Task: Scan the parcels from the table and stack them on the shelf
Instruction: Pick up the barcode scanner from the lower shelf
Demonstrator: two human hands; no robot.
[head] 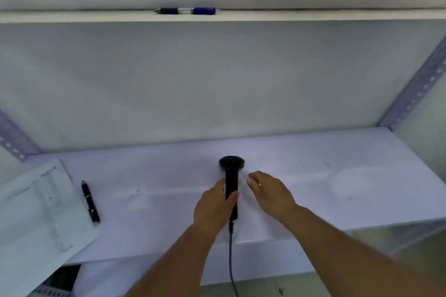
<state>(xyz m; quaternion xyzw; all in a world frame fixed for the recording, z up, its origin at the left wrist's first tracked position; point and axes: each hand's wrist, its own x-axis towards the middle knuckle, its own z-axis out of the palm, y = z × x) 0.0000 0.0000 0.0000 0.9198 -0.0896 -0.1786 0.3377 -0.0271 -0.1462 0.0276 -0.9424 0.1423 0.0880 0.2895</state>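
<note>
We are grasping the handle of the scanner [231, 171] in our left grip [213, 207], thumb lying across it, while our right grip [268, 193] is hovering released and empty just to the right of it. The scanner is lying flat on the shelf [313, 152], its long axis running straight ahead of the left grip, its head pointing toward the shelf's back wall and its cable [231, 260] trailing under the wrist and over the front edge. No parcels are showing; the left grip, being on the handle, is looking best placed to lift it.
</note>
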